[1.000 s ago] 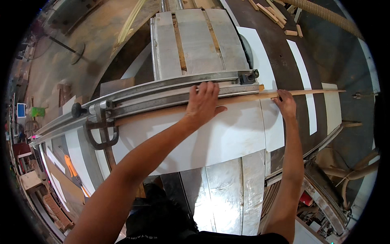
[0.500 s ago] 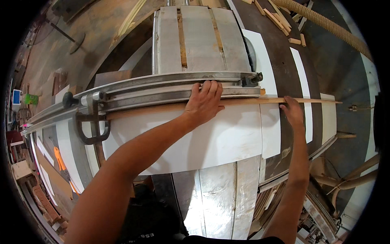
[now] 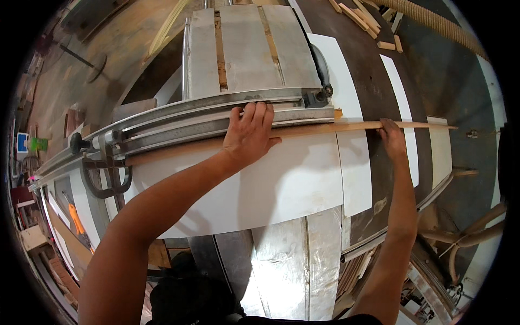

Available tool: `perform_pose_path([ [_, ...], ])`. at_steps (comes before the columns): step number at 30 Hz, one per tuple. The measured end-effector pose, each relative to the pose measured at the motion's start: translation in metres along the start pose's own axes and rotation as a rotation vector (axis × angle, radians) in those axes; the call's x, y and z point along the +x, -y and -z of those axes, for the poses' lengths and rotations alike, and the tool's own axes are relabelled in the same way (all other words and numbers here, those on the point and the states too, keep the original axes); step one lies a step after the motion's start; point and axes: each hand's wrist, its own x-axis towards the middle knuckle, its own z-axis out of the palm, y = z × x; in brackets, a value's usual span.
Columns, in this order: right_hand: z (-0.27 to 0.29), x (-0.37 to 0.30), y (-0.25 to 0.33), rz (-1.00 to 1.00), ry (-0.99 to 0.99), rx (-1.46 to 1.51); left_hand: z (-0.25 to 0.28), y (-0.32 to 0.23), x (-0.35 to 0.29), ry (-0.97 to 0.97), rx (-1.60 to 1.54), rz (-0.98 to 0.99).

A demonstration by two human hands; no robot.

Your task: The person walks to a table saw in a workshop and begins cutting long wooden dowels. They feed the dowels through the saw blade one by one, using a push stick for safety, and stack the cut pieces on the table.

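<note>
A long, thin wooden strip (image 3: 311, 129) lies along the near side of a metal fence (image 3: 195, 129) that spans the saw table. My left hand (image 3: 248, 135) is closed over both, its fingertips hooked over the fence and its thumb along the strip. Further right, my right hand (image 3: 392, 140) holds the strip between thumb and fingers, over a dark part of the table. The strip tapers to a tip beyond that hand. Beneath it lies a large white panel (image 3: 271, 179). A metal clamp (image 3: 108, 176) sits at the fence's left part.
A slotted metal table section (image 3: 246, 49) extends beyond the fence. Offcuts (image 3: 360, 19) lie at the far right, near a ribbed hose (image 3: 433, 24). Orange-handled pliers (image 3: 76, 218) rest at the left. A bare metal surface (image 3: 281, 260) is close to my body.
My view has shifted, so the fence, clamp and white panel appear further left. Both hands keep their hold on the strip.
</note>
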Motion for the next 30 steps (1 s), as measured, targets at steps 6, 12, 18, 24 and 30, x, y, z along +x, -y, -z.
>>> perform_pose_path([
  [6, -0.004, -0.002, -0.006, 0.019, -0.046, 0.013, 0.0, -0.003, 0.003, -0.002, 0.035, -0.006],
  [12, -0.009, -0.003, -0.003, 0.05, -0.081, 0.06, 0.003, -0.003, 0.003, 0.008, 0.015, 0.005],
  [18, -0.012, -0.004, -0.001, 0.04, -0.091, 0.085, 0.003, -0.002, 0.002, -0.014, -0.002, -0.006],
  [24, -0.014, -0.005, 0.004, -0.003, -0.099, 0.098, 0.002, -0.002, 0.003, 0.008, 0.028, 0.009],
  [30, -0.014, -0.005, 0.003, -0.011, -0.097, 0.124, 0.005, -0.004, 0.004, 0.011, -0.007, 0.006],
])
